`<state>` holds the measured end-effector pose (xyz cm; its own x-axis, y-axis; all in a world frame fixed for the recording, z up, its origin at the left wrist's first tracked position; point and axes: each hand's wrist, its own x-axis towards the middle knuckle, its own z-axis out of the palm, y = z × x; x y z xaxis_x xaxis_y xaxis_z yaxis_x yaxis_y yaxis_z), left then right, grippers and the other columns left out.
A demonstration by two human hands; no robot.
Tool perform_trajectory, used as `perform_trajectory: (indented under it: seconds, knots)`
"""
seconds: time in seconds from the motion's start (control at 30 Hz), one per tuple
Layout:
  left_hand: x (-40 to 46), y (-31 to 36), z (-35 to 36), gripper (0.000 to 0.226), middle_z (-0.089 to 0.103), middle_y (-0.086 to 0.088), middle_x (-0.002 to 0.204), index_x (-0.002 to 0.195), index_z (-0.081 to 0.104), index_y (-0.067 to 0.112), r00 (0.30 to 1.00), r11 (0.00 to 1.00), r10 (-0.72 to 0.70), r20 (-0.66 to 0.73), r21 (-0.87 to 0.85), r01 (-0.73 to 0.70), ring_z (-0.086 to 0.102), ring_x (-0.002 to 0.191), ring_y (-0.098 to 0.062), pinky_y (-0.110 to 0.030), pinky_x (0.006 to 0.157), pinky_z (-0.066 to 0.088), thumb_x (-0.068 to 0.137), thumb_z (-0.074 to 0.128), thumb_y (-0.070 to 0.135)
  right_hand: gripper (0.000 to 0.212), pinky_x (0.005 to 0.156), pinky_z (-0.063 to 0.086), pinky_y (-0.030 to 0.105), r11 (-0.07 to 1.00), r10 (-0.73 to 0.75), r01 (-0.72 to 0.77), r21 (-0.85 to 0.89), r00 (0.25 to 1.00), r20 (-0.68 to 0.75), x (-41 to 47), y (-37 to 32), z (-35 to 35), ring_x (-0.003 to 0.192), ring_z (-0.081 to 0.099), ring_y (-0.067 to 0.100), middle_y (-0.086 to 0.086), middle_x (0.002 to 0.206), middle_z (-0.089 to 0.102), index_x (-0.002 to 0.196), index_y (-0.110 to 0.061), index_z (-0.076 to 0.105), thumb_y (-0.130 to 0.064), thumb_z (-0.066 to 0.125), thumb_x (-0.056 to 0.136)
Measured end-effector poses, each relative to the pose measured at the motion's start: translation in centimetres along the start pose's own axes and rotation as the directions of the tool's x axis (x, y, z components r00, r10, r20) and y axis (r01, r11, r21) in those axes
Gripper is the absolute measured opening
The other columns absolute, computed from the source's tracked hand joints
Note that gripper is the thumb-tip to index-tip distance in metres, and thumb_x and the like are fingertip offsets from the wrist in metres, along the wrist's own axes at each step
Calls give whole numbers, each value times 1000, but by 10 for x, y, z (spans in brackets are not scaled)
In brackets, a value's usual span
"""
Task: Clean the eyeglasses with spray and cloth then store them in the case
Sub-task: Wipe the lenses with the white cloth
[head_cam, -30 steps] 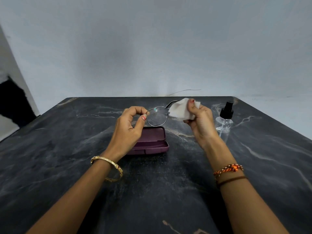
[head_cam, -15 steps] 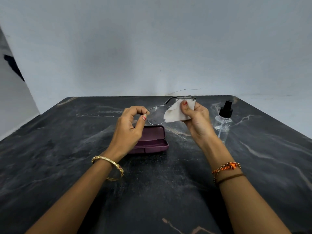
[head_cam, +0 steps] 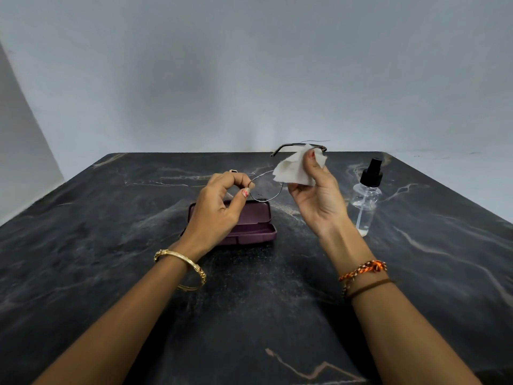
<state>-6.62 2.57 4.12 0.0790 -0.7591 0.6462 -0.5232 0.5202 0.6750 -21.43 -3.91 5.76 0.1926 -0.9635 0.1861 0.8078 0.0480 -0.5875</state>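
The desk [head_cam: 116, 245] lies bare on the left side and across the near edge, giving wide room for a hand to pass. At the centre the open purple case [head_cam: 249, 226] takes up the surface, partly under the left hand [head_cam: 219, 207]. On the right the spray bottle [head_cam: 366, 198] stands upright just beside the right hand [head_cam: 316, 195], narrowing that gap; beyond it the desk is open.

Eyeglasses [head_cam: 266, 187] held above table [head_cam: 111, 245], between the two hands. Left hand [head_cam: 219, 209] fingertips pinch the frame's left rim; right hand [head_cam: 316, 195] fingers press cloth [head_cam: 294, 169] on the frame's right side. Case [head_cam: 249, 220] lies open on table below and behind left-hand fingers. Spray bottle [head_cam: 366, 198] stands upright, right of right-hand fingers, apart from them.
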Motion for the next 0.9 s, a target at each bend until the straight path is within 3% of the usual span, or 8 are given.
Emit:
perform_trajectory:
  seconds: [0.13,0.27,0.4,0.57,0.73,0.83,0.9]
  knots:
    - [0,-2,-1,17,52,18,89,85,54,19,999,1000,-17,-31,-14,17,49,98,-9,-7,80,37,86,49,3,12,65,56,18,969,-60,78,-236,995,83,4,-5,-6,67,66,2,-10,64,71,80,-13,60,-8,51,87]
    - [3,-5,-5,16,54,15,90,87,55,20,999,999,-40,-28,-30,39,50,101,-13,-3,79,39,87,49,5,12,67,52,18,838,-89,150,-525,986,141,6,-12,-13,68,65,1,-10,62,71,75,-14,63,-12,55,84]
    - [5,-3,-5,22,55,12,90,83,53,27,999,997,-52,-13,-57,51,52,103,-17,-4,79,41,87,49,5,16,74,47,27,775,-109,167,-609,985,132,6,-17,-17,74,62,11,-9,63,71,74,-16,65,-17,55,86]
    - [5,-1,-6,23,59,0,95,81,53,29,997,992,-76,-26,-100,73,53,105,-23,-26,87,44,87,49,7,21,63,52,19,847,-156,184,-498,983,98,3,-15,-10,65,64,3,-8,61,70,74,-13,64,-15,50,89]
    - [3,0,-2,19,58,4,91,81,54,27,996,992,-81,-22,-101,79,53,101,-23,-32,84,45,87,51,8,15,43,41,13,964,-150,118,-240,982,-117,3,-9,-5,62,49,10,0,70,64,77,-11,59,-16,52,89]
    - [2,-2,-4,22,58,3,94,81,54,27,996,992,-88,-26,-91,86,53,101,-18,-31,87,43,86,51,6,12,44,42,12,978,-113,98,-186,991,-74,1,-7,-2,60,54,7,-5,61,68,77,-12,59,-16,53,87]
    - [2,-2,-5,25,58,9,92,80,54,29,996,993,-83,-20,-81,81,52,103,-14,-24,88,41,85,51,4,4,52,51,15,988,-84,81,-135,996,-16,1,-6,0,62,62,6,-6,61,70,80,-12,60,-15,58,79]
